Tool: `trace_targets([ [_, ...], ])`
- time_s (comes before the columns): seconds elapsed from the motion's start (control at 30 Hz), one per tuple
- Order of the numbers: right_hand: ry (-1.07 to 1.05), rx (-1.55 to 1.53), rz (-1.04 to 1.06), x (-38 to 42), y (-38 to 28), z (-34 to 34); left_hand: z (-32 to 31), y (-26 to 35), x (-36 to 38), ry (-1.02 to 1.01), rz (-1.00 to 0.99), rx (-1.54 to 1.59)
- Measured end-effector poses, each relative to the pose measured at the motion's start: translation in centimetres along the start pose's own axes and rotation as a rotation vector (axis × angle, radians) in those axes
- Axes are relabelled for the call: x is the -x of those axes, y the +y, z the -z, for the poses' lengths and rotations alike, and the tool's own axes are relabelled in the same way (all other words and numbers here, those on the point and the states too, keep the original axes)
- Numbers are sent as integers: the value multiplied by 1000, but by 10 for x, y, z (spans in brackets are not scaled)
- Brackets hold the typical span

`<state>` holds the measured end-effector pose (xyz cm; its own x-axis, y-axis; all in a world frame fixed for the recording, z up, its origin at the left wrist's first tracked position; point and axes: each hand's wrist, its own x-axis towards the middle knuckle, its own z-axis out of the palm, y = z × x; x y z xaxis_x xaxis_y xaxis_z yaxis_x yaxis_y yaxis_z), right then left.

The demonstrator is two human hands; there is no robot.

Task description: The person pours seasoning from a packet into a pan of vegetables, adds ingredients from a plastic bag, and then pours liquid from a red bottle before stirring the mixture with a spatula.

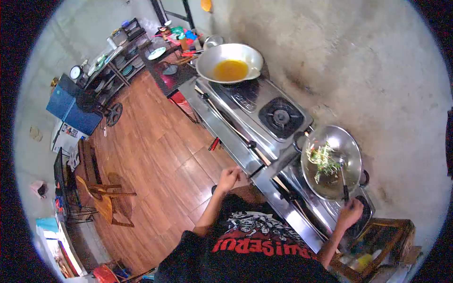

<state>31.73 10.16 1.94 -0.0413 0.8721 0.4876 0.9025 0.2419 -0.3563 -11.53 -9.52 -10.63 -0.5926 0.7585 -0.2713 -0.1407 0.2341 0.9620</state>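
My right hand [350, 212] grips the black handle of a metal spatula [344, 181], whose head is partly buried in the food. Shredded green and pale vegetables [322, 161] lie in a shiny metal wok [351, 147] on the nearer burner. The wok has dark side handles, one toward the wall and one toward the middle of the stove. My left hand [229, 179] hovers in front of the stove's edge, away from the wok. Its fingers are loosely curled, and I see nothing in them.
A wide pan [204, 66] of yellow-orange oil [231, 70] sits at the far end of the steel stove [245, 101]. Between the pans is a bare burner [281, 117]. A wooden-framed rack [377, 226] stands at the right, a wooden chair [106, 203] on the floor at left.
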Motion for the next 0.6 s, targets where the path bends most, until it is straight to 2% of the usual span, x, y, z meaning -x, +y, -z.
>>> trace_targets([
  [0.03,62,34,-8,-3,-14,1,17,0,1,18,94,2],
  [0.1,107,-54,-58,3,-56,-18,54,-2,0,23,115,15],
  [0.17,59,-487,-87,15,-142,-32,92,18,4,21,137,11],
  [0.2,-88,-620,-185,34,-140,-75,104,33,2,32,57,2],
  [0.23,-240,-603,-129,47,-177,-93,118,49,1,42,-21,-5],
  [0.27,-236,-1048,-387,74,-224,-131,134,63,-3,-4,-60,-34],
  [0.3,-598,-1078,-147,79,-262,-134,148,73,-8,-2,-57,-31],
  [0.33,-691,-1300,-301,97,-325,-139,161,82,-13,43,-145,-176],
  [0.37,-1098,-1642,-558,102,-374,-135,170,95,-17,90,-237,-323],
  [0.4,-1215,-1703,-524,119,-407,-147,172,117,-17,164,-429,-453],
  [0.43,-1392,-1790,-639,137,-423,-170,171,138,-15,235,-617,-586],
  [0.5,-1335,-1727,-1105,140,-498,-152,176,152,-22,69,-787,-685],
  [0.53,-1332,-1729,-1107,142,-498,-171,183,151,-33,14,-842,-763],
  [0.6,-1631,-1860,-1054,143,-485,-221,206,139,-68,-42,-902,-838],
])
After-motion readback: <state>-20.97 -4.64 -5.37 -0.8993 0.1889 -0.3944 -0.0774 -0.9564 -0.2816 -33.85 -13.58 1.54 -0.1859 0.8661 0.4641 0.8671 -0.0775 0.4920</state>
